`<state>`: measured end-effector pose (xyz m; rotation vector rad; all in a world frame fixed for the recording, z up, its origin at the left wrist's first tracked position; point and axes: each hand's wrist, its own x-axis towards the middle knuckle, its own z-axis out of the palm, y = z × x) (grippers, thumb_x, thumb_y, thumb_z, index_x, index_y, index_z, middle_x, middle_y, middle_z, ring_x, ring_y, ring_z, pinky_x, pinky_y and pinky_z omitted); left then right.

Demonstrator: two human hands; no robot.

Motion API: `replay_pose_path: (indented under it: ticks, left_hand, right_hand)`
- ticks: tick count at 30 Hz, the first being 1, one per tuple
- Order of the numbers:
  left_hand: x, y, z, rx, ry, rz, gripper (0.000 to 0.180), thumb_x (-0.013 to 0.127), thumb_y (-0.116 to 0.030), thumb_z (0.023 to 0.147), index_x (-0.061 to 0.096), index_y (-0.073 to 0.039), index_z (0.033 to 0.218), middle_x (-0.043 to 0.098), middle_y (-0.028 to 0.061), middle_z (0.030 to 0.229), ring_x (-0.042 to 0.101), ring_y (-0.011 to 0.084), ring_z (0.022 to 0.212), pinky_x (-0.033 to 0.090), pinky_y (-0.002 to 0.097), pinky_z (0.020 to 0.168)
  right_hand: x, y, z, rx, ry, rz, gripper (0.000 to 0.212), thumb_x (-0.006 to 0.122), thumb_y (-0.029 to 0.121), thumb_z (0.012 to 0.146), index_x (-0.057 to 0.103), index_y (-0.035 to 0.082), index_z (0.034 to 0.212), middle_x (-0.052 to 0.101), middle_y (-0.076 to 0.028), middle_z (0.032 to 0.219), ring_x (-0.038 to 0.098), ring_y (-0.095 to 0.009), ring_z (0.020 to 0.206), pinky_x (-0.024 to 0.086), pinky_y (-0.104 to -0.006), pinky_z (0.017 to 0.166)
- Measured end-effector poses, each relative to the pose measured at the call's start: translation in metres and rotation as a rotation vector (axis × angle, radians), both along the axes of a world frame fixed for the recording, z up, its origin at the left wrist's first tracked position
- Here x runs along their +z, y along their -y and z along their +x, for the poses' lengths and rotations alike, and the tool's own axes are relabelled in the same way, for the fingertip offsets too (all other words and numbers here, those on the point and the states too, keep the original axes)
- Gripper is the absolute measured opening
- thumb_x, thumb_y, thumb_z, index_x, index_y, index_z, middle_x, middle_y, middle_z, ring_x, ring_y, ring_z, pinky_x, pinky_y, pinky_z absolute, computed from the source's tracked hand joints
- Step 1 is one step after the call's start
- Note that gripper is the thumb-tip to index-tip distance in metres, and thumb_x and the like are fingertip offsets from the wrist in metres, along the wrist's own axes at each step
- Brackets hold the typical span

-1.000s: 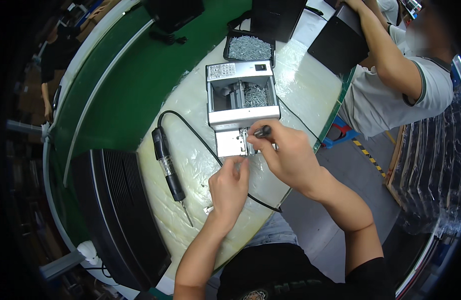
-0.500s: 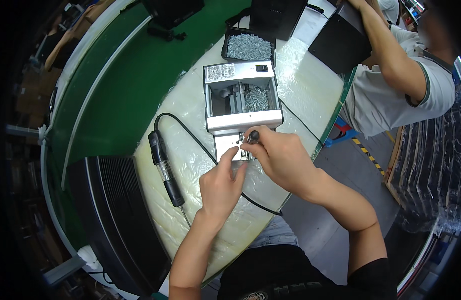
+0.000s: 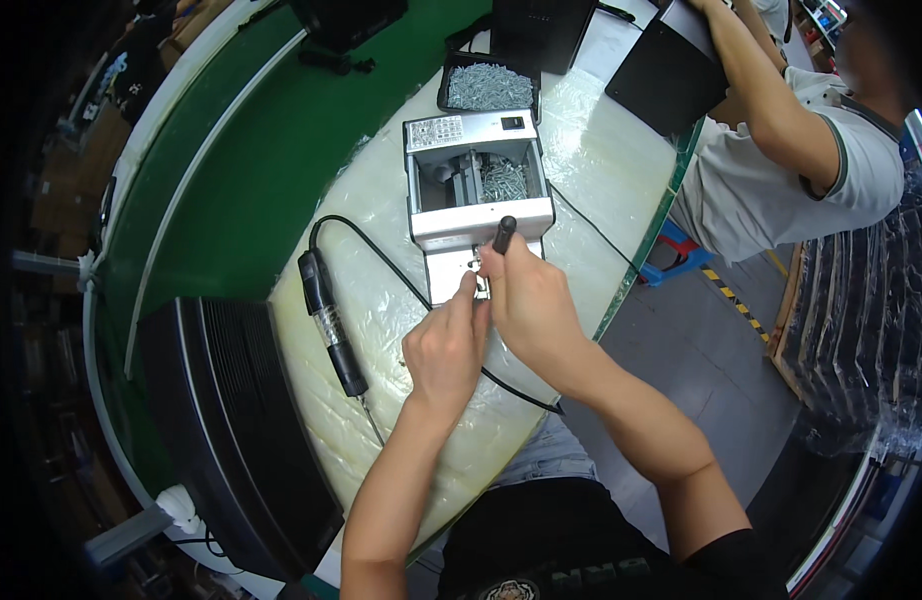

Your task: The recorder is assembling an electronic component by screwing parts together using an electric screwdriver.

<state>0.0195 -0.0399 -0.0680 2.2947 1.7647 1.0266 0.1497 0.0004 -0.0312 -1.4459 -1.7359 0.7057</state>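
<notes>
A silver screw feeder stands on the table before me, its open hopper holding loose screws. At the feeder's near end, my right hand is closed round a screwdriver with a short black handle. The handle points up and its tip is hidden by my fingers. My left hand is beside it, index finger and thumb drawn close together at the small metal outlet on the front plate. Whatever those fingertips pinch is too small and covered to make out.
An electric screwdriver with a black cord lies to the left. Behind the feeder sits a black tray of screws. A large black ribbed casing fills the near left. A co-worker handles a black panel at right.
My right hand has turned, and the screwdriver handle now leans farther upright and away. My left thumb and index finger have drawn closer together. The view has shifted slightly.
</notes>
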Motion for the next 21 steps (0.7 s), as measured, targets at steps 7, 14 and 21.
replay_pose_path:
  ticks: [7,14,21]
  left_hand:
    - [-0.010,0.000,0.002,0.015,0.038,0.016,0.041,0.077,-0.007,0.083,0.069,0.001,0.122,0.066,0.0091,0.069,0.067,0.0236,0.058,0.053,0.0362,0.052]
    - [-0.005,-0.001,0.005,0.023,0.027,-0.002,0.038,0.074,-0.006,0.083,0.069,0.001,0.119,0.068,0.0091,0.071,0.069,0.0235,0.061,0.055,0.0363,0.054]
    - [-0.016,-0.002,0.004,0.029,0.072,0.021,0.034,0.069,-0.005,0.083,0.069,-0.001,0.117,0.068,0.0084,0.073,0.069,0.0232,0.062,0.055,0.0358,0.056]
  right_hand:
    - [0.003,0.002,-0.021,-0.157,0.081,-0.031,0.028,0.052,0.023,0.106,0.052,-0.001,0.091,0.066,-0.025,0.074,0.065,-0.048,0.068,0.051,-0.0543,0.062]
    - [-0.002,0.000,-0.011,-0.119,-0.116,-0.103,0.028,0.050,0.025,0.108,0.054,-0.001,0.095,0.066,-0.025,0.070,0.066,-0.048,0.069,0.050,-0.0553,0.064]
    - [0.002,0.001,-0.032,-0.188,0.197,-0.098,0.032,0.046,0.028,0.108,0.056,0.001,0.096,0.067,-0.026,0.070,0.067,-0.048,0.068,0.051,-0.0564,0.066]
